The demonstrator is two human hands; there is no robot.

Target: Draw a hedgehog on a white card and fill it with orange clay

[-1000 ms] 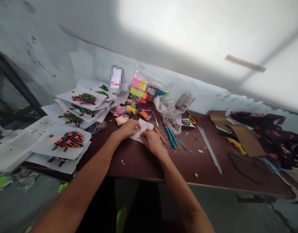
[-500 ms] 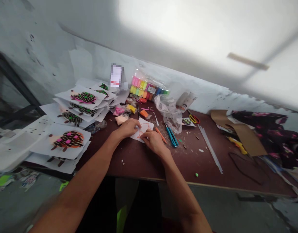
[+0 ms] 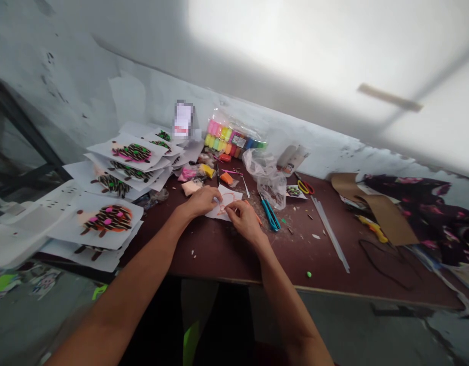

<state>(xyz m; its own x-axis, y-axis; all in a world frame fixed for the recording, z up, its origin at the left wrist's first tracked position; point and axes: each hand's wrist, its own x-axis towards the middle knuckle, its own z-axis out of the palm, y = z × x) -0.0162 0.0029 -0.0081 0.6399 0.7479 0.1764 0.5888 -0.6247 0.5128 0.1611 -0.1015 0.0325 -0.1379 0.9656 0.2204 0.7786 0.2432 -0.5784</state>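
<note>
Paper (image 3: 226,195) under both hands (image 3: 204,202) (image 3: 244,219), pack label (image 3: 240,143) unreadable

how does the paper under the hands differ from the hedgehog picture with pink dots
The paper shows orange outlines where visible; the hedgehog picture is filled in, with dark stripes and pink dots. The paper sits under the left hand and right hand; the hedgehog picture lies over another sheet, untouched. The paper looks smaller than the hedgehog picture. Both have white backgrounds.

Left of the small white paper sheet (image 3: 230,196) lay stacked white paper cards (image 3: 108,222); right, a slim teal tool (image 3: 270,214); behind, a clear plastic packet (image 3: 235,140).
</note>
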